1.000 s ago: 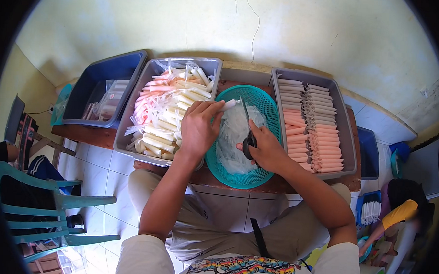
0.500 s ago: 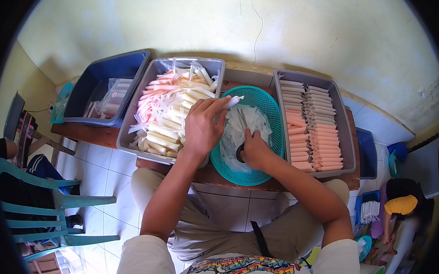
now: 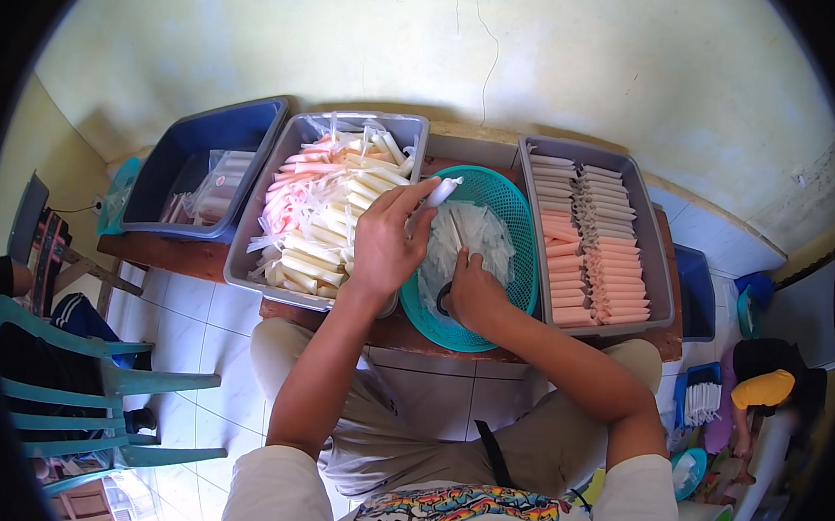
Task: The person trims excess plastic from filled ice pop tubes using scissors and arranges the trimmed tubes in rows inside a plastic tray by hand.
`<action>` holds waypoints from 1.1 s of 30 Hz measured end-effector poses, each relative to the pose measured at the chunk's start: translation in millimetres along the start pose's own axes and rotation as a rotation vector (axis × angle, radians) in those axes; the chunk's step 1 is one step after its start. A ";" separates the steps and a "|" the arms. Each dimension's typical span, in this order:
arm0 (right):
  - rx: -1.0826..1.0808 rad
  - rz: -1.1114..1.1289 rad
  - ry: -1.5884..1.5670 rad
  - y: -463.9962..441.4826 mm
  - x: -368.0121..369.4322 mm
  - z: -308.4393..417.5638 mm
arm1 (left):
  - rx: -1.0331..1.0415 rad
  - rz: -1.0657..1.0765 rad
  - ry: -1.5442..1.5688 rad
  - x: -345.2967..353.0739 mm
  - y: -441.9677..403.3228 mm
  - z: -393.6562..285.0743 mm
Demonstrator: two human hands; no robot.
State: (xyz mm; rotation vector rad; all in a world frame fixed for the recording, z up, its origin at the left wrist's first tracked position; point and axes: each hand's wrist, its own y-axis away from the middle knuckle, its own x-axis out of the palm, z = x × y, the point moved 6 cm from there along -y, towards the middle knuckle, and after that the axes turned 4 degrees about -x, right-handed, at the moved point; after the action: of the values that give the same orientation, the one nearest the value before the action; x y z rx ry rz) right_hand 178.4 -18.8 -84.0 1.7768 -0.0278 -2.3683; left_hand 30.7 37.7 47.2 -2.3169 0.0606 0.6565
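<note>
Head view: The left hand (image 3: 390, 243) has its fingers closed on one slim white tube (image 3: 442, 193), gripped between thumb and fingers. Tube tilts away from the body, its gathered end free above the teal mesh basket (image 3: 524, 214), near the left rim.

The right hand (image 3: 476, 296) is over the basket, its fingers curled around the black handle of a pair of scissors (image 3: 457, 230). Blades point toward the wall (image 3: 380, 54), low over clear plastic scraps (image 3: 488, 236) inside the basket; cannot tell whether they touch them. Blades look nearly together; exact gap unclear. Blades and tube are apart.

Left of the basket: grey tub (image 3: 285, 298) with a loose heap of pink and cream tubes (image 3: 331, 206), long plastic ends trailing. Right of it: second grey tub (image 3: 659, 243), pink and whitish packets (image 3: 615, 260) stacked in two columns. Farther left, a dark blue tub (image 3: 187, 153) holds bagged packets. All stand on the brown wooden desk (image 3: 171, 253).
</note>
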 end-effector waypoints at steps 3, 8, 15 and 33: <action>-0.002 -0.018 -0.024 0.0 1.5 1.2 | 0.022 0.018 0.022 1.6 0.3 -0.2; -0.005 0.103 -0.121 5.0 -12.6 -2.3 | -0.046 0.047 0.124 2.9 -2.6 5.6; -0.290 -0.005 -0.345 23.2 -73.4 -4.3 | -0.119 0.114 0.217 10.3 -2.2 -9.1; -0.185 -0.420 -0.545 72.8 -155.0 -77.9 | -0.203 0.270 0.655 100.7 4.9 -62.9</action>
State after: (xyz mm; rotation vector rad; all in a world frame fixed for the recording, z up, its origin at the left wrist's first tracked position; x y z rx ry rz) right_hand 304.0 -59.2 50.0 1.0923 0.5184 -2.9596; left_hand 144.8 7.0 35.0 -2.6549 0.6407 -0.0017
